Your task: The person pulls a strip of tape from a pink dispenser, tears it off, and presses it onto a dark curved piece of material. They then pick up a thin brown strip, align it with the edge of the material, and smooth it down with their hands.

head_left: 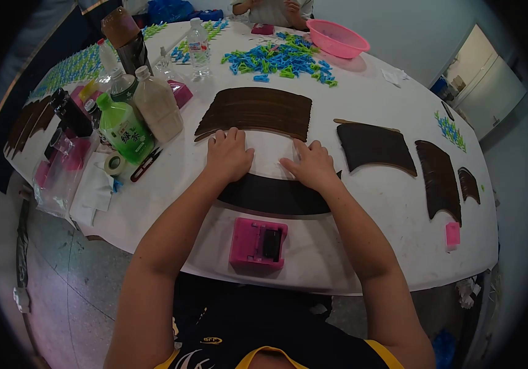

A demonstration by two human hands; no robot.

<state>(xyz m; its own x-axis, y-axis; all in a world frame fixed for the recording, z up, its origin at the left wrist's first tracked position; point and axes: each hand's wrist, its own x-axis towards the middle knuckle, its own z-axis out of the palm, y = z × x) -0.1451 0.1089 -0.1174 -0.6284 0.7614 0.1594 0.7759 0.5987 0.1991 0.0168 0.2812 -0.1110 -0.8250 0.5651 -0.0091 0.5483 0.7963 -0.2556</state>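
Note:
A wide row of thin dark-brown strips [256, 109] packed side by side lies on the white table, with a lighter strip along its near edge. My left hand [229, 152] rests palm down at that edge, fingertips touching it and thumb apart. At the row's near right corner is my right hand [312, 162], its thumb stretched inward, away from the fingers. Beneath my wrists curves a second, nearly black row of strips [276, 195], partly covered by my hands and forearms. Close to my body sits a pink box [242, 246] with a black piece [272, 244] in it.
More dark strip stacks [376, 147] [441, 178] and a small pink block [452, 235] lie at right. Bottles [122, 126], a tape roll [114, 163] and a cutter [146, 165] crowd the left. Blue and green clips [282, 60], a pink basin [337, 40] and another person [273, 11] are opposite.

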